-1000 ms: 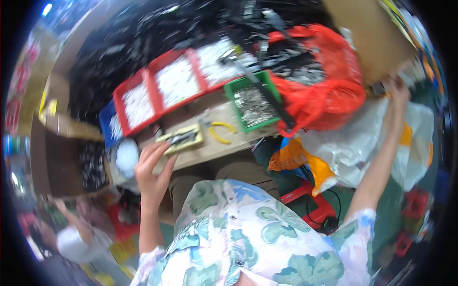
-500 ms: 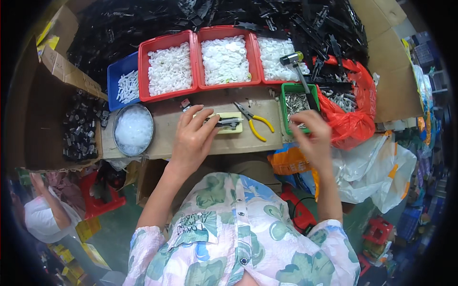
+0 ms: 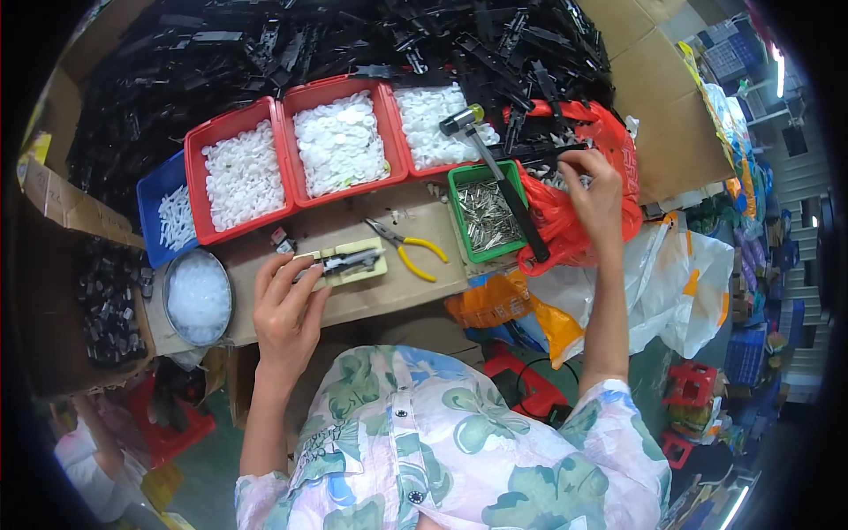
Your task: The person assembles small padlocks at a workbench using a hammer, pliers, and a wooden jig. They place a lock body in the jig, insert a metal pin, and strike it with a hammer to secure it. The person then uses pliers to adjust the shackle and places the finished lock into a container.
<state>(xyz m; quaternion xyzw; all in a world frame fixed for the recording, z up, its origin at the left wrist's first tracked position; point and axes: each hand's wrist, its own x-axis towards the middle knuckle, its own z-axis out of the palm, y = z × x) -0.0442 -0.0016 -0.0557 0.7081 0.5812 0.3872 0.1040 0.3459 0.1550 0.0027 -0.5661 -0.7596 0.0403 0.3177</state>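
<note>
A slim black plastic part with a silvery strip (image 3: 352, 260) lies in a cream block (image 3: 367, 270) on the bench. My left hand (image 3: 287, 309) holds the part's left end against the block, its fingertips bent over it. Over at the right, my right hand (image 3: 596, 190) hovers at the open red plastic bag (image 3: 609, 132), which holds grey metal pieces. Its thumb and forefinger are curved and apart, with nothing visible between them. Yellow-handled pliers (image 3: 413, 249) rest right of the block. A hammer (image 3: 508, 181) lies across the green tray (image 3: 484, 256) of small metal pins.
Red bins (image 3: 238, 231) of white plastic pieces and a blue bin (image 3: 148, 216) line the bench's back. A round bowl (image 3: 199, 305) stands left, beside a carton (image 3: 53, 309) of dark pieces. Black parts (image 3: 353, 35) heap behind. Another person (image 3: 97, 468) is at lower left.
My right hand has moved from beside the green tray up and right to the red bag. My left hand stays at the block. The whole view has shifted and tilted.
</note>
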